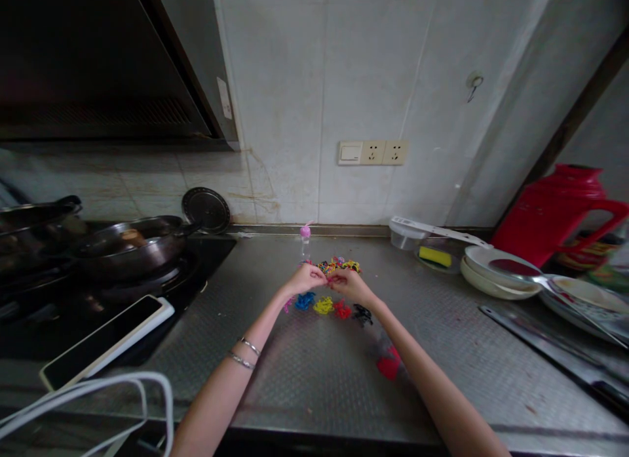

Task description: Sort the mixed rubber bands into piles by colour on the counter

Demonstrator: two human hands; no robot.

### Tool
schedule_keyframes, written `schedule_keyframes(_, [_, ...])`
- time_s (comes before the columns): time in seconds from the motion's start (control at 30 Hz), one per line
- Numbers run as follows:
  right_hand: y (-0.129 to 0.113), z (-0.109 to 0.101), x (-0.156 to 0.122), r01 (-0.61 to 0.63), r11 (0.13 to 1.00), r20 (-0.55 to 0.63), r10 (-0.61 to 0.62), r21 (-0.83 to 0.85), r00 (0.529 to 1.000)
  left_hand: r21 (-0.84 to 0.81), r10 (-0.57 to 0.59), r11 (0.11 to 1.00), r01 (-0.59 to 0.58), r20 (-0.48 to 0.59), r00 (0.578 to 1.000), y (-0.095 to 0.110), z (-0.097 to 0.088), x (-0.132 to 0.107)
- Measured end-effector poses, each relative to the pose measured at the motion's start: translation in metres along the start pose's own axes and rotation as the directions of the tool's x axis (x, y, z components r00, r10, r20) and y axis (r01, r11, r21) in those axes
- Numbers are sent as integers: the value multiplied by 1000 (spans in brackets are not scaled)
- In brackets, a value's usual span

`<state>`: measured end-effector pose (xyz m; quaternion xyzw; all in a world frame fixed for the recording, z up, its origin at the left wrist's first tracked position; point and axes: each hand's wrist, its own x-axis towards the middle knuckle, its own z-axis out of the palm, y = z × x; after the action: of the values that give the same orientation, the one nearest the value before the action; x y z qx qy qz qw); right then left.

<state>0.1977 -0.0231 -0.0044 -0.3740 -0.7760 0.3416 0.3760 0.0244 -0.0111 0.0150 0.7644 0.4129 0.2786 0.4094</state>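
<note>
My left hand (305, 279) and my right hand (348, 283) meet over a steel counter (314, 372), fingers pinched together on a small coloured piece I cannot make out. Just behind them lies a mixed heap of small coloured pieces (339, 265). In front of the hands sit sorted little piles: blue (304, 301), yellow (324, 305), red (343, 309) and black (362, 313). A red clump (389, 366) lies by my right forearm. Two thin bangles circle my left wrist.
A small pink-topped bottle (305, 235) stands near the wall. A pan (128, 244) sits on the stove at left, with a phone (105, 339) and white cable (98, 395) near the front edge. Bowls (486, 268), a sponge (435, 256) and a red jug (557, 211) crowd the right.
</note>
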Motion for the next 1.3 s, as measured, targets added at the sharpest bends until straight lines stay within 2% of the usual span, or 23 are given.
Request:
schedule_keyframes(0.17, [4,-14,-6,-43,998,-92,39,-42,995,-12,3,1000,-3,9,1000,1,3,0])
schedule_keyframes(0.27, [12,-21,-8,-83,995,-132,75,-53,988,-21,34,999,-33,57,998,2,10,0])
schedule_keyframes(0.47, [26,-23,-11,-134,986,-185,114,-98,976,127,46,990,-63,137,990,4,34,-3])
schedule_keyframes(0.6, [24,-23,-12,-140,984,-193,117,-108,974,180,29,982,-57,153,988,0,41,-3])
schedule_keyframes(0.73, [18,-23,-13,-129,988,-179,113,-81,977,138,46,989,-60,104,994,-6,34,1])
schedule_keyframes(0.93, [15,-15,-12,-102,994,-99,105,40,990,4,53,999,-53,-69,996,-11,16,6])
schedule_keyframes(1.1, [16,-5,-12,-87,990,-42,92,110,995,1,30,1000,-30,-61,998,-12,12,5])
schedule_keyframes(1.3, [10,0,-13,-36,997,5,35,73,999,35,15,999,-13,-51,999,-9,11,4])
